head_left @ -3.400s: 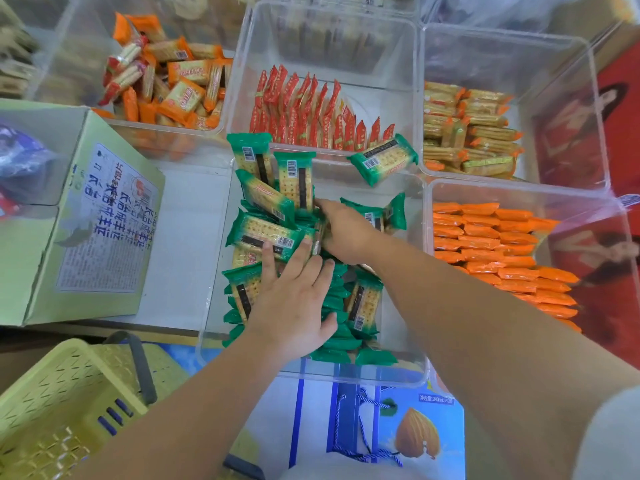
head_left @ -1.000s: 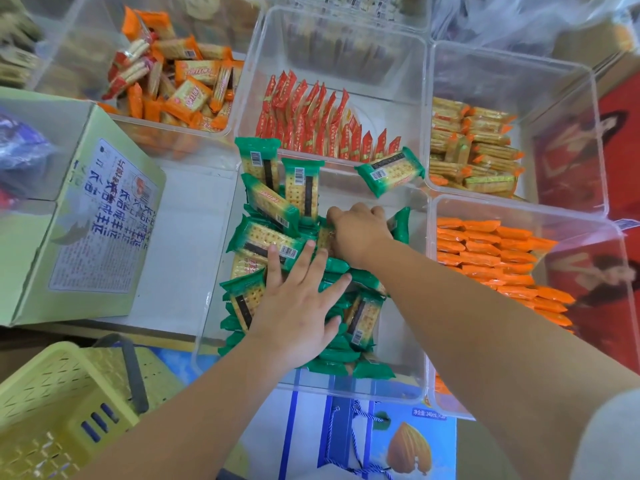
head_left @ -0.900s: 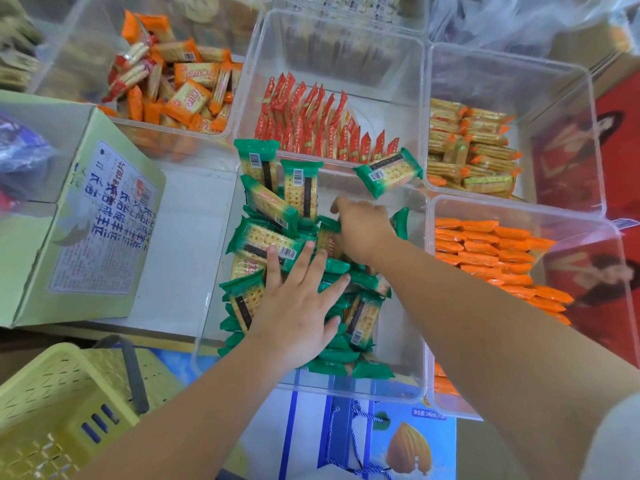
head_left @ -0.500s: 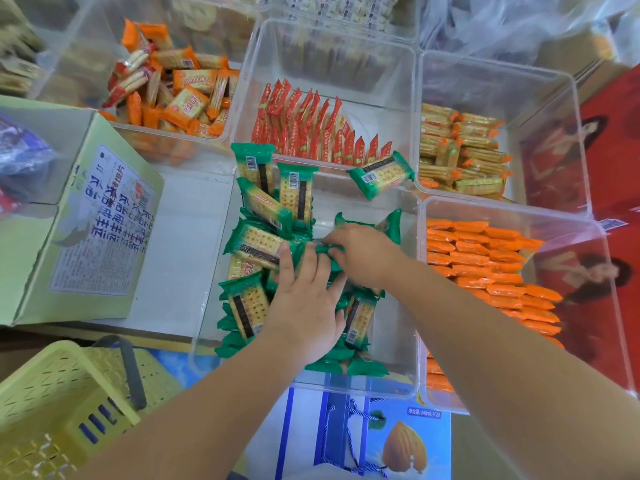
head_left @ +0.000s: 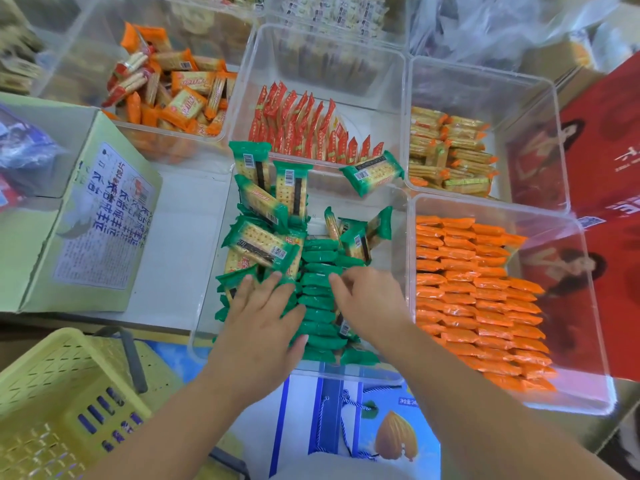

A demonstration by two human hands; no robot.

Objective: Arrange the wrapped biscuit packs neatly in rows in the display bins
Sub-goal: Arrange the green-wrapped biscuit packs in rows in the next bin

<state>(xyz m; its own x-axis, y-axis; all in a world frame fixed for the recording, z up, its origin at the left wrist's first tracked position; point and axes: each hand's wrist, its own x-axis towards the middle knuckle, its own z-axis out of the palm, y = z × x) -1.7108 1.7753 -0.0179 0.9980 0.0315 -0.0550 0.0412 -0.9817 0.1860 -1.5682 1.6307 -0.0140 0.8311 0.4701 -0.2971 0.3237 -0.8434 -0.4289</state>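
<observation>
Clear bin [head_left: 207, 327], mid counter [head_left: 180, 244], at its near edge: holds the green biscuit packs [head_left: 320, 306].
- Ctr of bin: one row of green packs standing on edge, running from the near wall toward the far wall, packed tight.
- Far-L part of bin: loose green packs [head_left: 259, 242] heaped flat and tilted, barcodes up, not in rows.
- R of the row's far end: a few more packs [head_left: 356, 237] leaning at angles.
- One green pack [head_left: 372, 172] lies across the bin's far rim, tilted.

Hands:
- L hand [head_left: 258, 327]: palm down, fingers spread, flat on the packs L of the row; fingertips reach the foot of the loose heap.
- R hand [head_left: 372, 303]: on the R side of the row, fingers bent, tips on the tops of the packs. Pinching one or only pressing: can't tell.

Other bins, all clear:
- R edge, next to the green bin: orange packs [head_left: 478, 299] in neat rows.
- Far side, ctr: red packs [head_left: 304, 129] on edge in a row.
- Far R: yellow-orange packs [head_left: 450, 154], stacked.
- Far L: mixed orange packs [head_left: 173, 95], jumbled.

L edge of counter: green carton [head_left: 86, 216], printed label facing up. Below the near edge: yellow basket [head_left: 52, 403] at L, blue almond box [head_left: 381, 431] under the arms.
</observation>
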